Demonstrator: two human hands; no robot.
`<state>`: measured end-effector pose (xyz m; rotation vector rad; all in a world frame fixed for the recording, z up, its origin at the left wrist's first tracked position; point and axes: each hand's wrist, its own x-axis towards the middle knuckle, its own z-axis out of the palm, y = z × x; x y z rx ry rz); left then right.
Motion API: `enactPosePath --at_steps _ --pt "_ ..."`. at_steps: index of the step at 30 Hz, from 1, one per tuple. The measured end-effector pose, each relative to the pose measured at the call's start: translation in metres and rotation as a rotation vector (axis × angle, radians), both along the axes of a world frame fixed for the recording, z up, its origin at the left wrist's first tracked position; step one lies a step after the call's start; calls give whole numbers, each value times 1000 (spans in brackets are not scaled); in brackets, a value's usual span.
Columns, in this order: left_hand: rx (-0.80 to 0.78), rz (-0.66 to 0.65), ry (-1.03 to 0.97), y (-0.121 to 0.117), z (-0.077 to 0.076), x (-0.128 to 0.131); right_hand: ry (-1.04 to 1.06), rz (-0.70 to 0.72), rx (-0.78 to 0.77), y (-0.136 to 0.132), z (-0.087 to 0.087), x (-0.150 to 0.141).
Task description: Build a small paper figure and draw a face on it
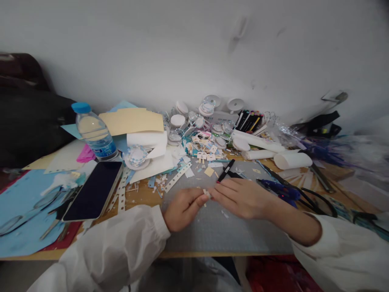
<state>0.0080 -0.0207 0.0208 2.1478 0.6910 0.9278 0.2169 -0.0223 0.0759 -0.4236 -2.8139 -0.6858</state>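
Observation:
Over the grey cutting mat (188, 239), my left hand (184, 209) pinches a small cream paper cut-out (206, 192) between thumb and forefinger. My right hand (238, 196) comes in from the other side, its fingers pressed together and their tips on the cut-out's right edge. Part of the piece is hidden by the fingers. Just beyond my right hand lies a black pen (226, 170). Similar paper figures with drawn faces (201, 155) lie in a heap farther back. A punched paper strip (178, 177) rests beyond my left hand.
To the left are a water bottle (96, 134), a phone (93, 190) and glasses (33, 209). A blue glue gun (279, 190) with a black cable lies right. White rolls (292, 159), markers (249, 121) and round white decorations (178, 120) crowd the back. Paper scraps are scattered about.

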Motion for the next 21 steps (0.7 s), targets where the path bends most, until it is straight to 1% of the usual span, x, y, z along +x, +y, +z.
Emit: enactPosePath --at_steps 3,5,7,8,9,10,11,12,13,14,15,16,17,19,21 --pt "-140 -15 -30 -21 21 6 50 10 3 -22 11 1" --pt "-253 -47 -30 -34 31 6 48 -1 10 -38 15 8" --pt "-635 -129 -78 -42 35 1 57 0 19 -48 14 25" --pt "-833 -125 -131 -42 35 -5 84 -28 23 -49 12 39" --pt "-1001 -110 -170 -41 32 -11 148 -144 39 -49 9 54" --pt "-1083 -49 -205 -38 29 -18 218 -312 89 -46 5 70" --pt "-1085 33 -254 -35 25 -24 290 -507 145 -43 1 84" --pt "-1082 98 -293 -33 20 -29 343 -674 169 -39 -3 97" --pt "-1087 124 -274 -33 16 -32 412 -782 172 -36 -7 105" --pt "-1077 139 -243 -34 13 -32 470 -814 122 -34 -12 109" --pt "-1054 144 -197 -37 11 -31 541 -811 45 -32 -16 107" --pt "-1006 147 -138 -42 9 -27 608 -771 -56 -31 -19 102" --pt "-922 147 -71 -47 9 -22 683 -732 -167 -30 -23 92" --pt "-627 138 103 -58 10 -10 810 -675 -470 -25 -30 68" --pt "-285 81 286 -63 11 2 1017 -530 -763 -18 -37 43"
